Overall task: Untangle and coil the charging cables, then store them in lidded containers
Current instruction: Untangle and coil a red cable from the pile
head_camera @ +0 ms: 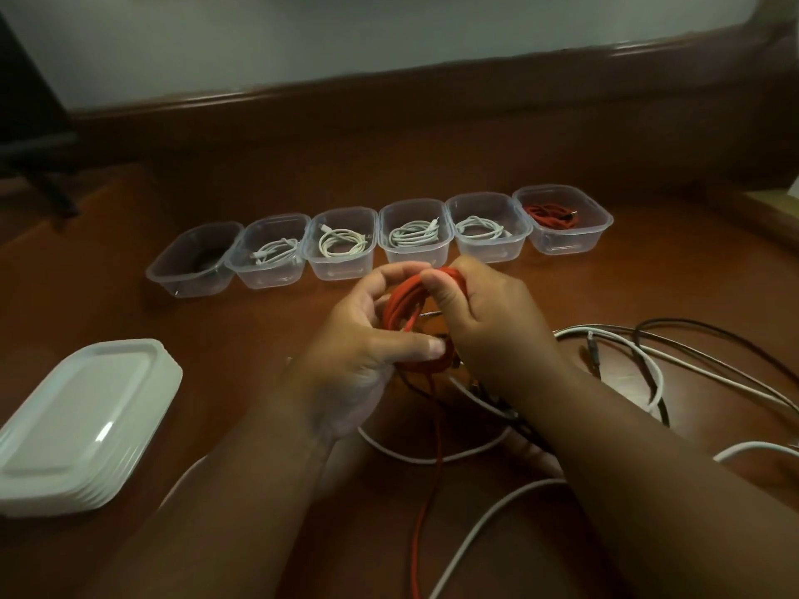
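A: Above the table (pixel 268 175), mid-frame, both hands work the red cable (pixel 404 302); left hand (pixel 367 335) curls round the near side of the coil, thumb across the bottom loops; right hand (pixel 480 313) pinches the top of the coil, thumb over it.

B: Coil finished?

A: Judged not; a red tail (pixel 426 503) runs from the coil's underside straight toward the body and off the bottom edge; several turns likely remain.

B: Axis?

A: Coil stands roughly upright between the palms, tail lying near-to-far; right hand looks nearer the feed point, so it would lay the next turn while the left holds.

B: Destination?

A: Six tubs (pixel 415 248) in a row just beyond the hands; four hold white coils, the far-right one a red coil, the leftmost something dark, unclear; lids (pixel 86 417) stacked at left, none fitted; loose cables (pixel 648 361) tangled at right.
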The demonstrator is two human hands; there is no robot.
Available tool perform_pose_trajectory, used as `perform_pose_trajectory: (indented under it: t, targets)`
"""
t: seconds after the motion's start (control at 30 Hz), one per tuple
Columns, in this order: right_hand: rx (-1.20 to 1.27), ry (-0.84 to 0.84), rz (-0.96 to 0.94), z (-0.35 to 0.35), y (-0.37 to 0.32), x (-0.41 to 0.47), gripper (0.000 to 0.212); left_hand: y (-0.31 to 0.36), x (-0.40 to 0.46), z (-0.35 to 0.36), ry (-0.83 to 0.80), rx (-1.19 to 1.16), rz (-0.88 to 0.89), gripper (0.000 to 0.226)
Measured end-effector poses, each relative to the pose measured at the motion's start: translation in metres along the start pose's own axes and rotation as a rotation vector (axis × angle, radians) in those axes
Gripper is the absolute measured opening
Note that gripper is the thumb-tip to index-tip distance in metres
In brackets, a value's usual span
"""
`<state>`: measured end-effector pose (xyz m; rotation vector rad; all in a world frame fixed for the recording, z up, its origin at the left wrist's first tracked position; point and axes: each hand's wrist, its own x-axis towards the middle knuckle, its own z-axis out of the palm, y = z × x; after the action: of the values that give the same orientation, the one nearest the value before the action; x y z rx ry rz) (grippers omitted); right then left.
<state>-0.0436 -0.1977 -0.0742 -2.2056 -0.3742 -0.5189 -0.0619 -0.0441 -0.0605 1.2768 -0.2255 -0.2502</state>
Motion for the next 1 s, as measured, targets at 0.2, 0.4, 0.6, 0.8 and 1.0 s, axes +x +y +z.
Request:
perform_pose_trajectory:
  t: [0.2,0.4,0.6,0.8,1.0]
  targets:
    - [0.005,-0.016,0.071,-0.003,0.001,0.002,0.035,-0.01,0.003,0.001,0.133,0.375,0.308,0.049]
    - [-0.005,-0.028,0.124,-0.005,0.003,0.003,0.03,-0.015,0.003,-0.002,0.236,0.903,0.592,0.034]
    - [-0.014,0.0,0.123,-0.007,0.002,0.002,0.036,-0.011,0.002,-0.005,0.381,1.316,0.826,0.014]
    - [-0.088,0.074,0.01,-0.009,0.001,0.001,0.038,-0.005,-0.005,0.008,0.439,0.957,0.383,0.016]
    - [-0.094,0.128,-0.031,-0.012,0.003,0.002,0.039,0.013,-0.015,0.014,0.278,0.531,0.194,0.037]
